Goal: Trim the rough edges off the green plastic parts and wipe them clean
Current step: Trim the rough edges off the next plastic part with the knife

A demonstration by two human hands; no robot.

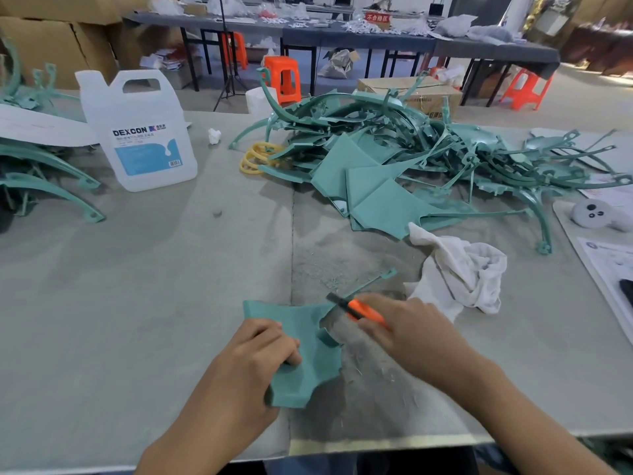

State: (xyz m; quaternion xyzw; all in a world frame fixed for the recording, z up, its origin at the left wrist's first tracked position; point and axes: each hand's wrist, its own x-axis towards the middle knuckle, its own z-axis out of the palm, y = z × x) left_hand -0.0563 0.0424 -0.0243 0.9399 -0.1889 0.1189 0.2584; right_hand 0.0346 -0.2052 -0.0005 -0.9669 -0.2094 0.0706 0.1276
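Nearest, the left hand (pixel 260 351) curls its fingers onto a flat green part (pixel 308 365) at the near side of the grey table (pixel 137 286). The right hand (pixel 411 337) clamps an orange knife (pixel 363 311), its blade at the part's edge. Beyond lie curved green pieces (pixel 51 180), a DEXCON jug (pixel 144 132), a tangled green pile (pixel 411 159) and a white rag (pixel 459 279). Orange stools (pixel 282 77) stand behind.

White DEXCON jug (pixel 144 132) (upright), yellow rings (pixel 255 161), plush toy (pixel 596 216), orange stools (pixel 282 78) behind
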